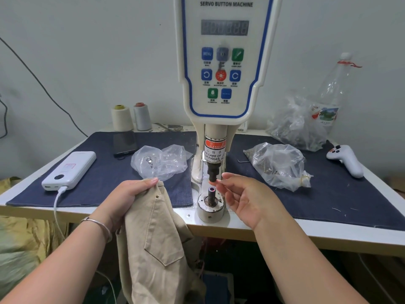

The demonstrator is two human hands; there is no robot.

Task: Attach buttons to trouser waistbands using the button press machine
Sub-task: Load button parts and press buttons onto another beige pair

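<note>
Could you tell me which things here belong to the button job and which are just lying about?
For the job: button machine, beige trousers, lower die, bags of parts.
Lying about: power bank, phone, thread cones, plastic bottle, white controller.

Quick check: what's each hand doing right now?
Left hand: grips the beige trousers.
Right hand: fingertips at the upper die; whether they pinch anything cannot be told.

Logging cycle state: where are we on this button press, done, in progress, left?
Done: nothing visibly pressed at the waistband. In hand: left hand grips the beige trousers beside the press; right hand has its fingertips at the upper punch, apparently loading a part too small to identify. Left: lay the waistband over the bare lower die and press.
</note>
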